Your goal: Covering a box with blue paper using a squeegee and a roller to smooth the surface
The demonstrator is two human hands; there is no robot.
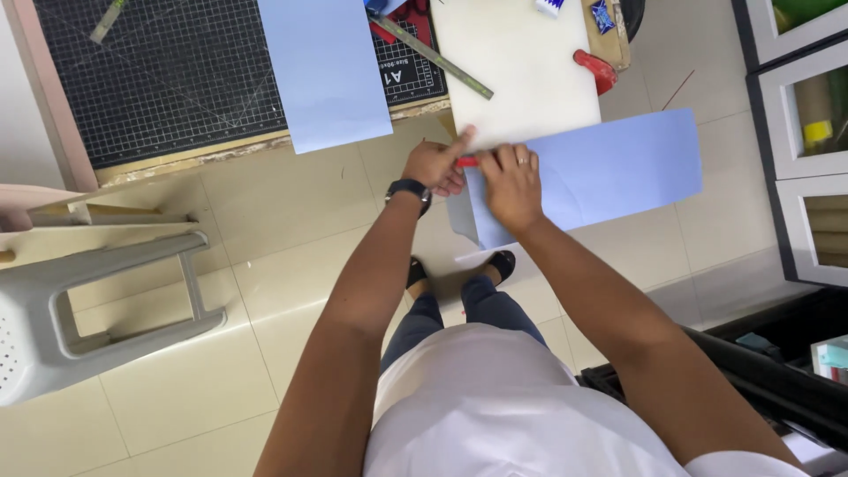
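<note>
Blue paper sheet (609,172) mostly hides under my right hand (511,184); left hand (435,163) pinches something small and red (466,162), can't really tell what, hands touching.

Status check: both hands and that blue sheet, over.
Left hand and right hand together pinch a small red tool at the edge of the light blue paper sheet. Sheet overhangs the white board. Nothing blocking.
</note>
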